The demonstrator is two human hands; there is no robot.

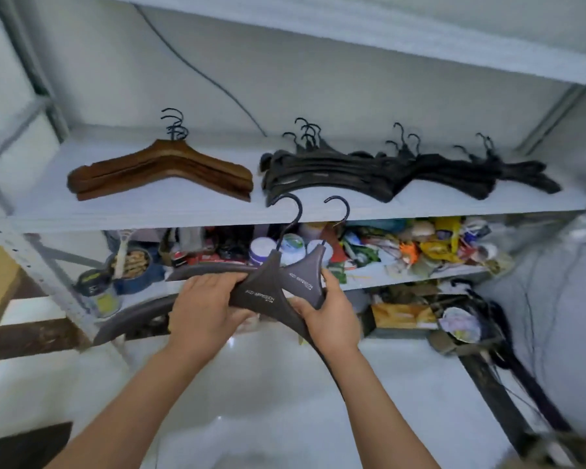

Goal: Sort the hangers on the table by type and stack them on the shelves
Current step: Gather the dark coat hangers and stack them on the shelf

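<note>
Your left forearm (pixel 132 394) comes up from 7 o'clock and your right forearm (pixel 379 401) from 5 o'clock, both bare, converging toward the centre. Your left hand (pixel 203 309) lies back-up, fingers and thumb curled round the grey hangers (pixel 261 292). Your right hand (pixel 330 319), at its 3 o'clock, pinches the same pair, thumb pointing toward 12 o'clock.

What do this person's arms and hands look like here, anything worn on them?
Both bare. The left hand and right hand wear no gloves; no ring, watch or bracelet shows. The left forearm and right forearm are uncovered down to the frame's edge, with no sleeve in view.
</note>
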